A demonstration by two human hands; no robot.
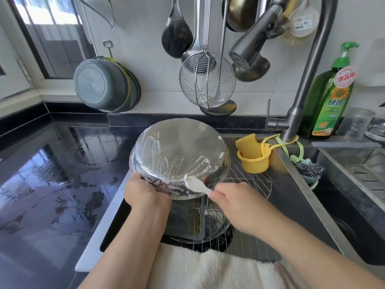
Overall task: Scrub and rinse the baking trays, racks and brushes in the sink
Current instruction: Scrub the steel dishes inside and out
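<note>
Left hand (145, 195) grips near rim of round metal pan (179, 157), tipped up over sink (291, 184), bottom facing out. Right hand (235, 203) pinches small soapy brush (196, 184), tip touching pan. Pan streaked with foam, so scrub looks part done, rinse not yet. Wire racks (245, 172) and flat tray (183, 222) wait below, look unwashed. Tap (250, 46) hangs above, no water.

pan (183, 147): I'm seeing silver steel streaked with white suds
cup (253, 161): yellow
soap bottle (329, 101): green, sunflower label
counter (52, 174): glossy black
towel (208, 270): cream
</note>
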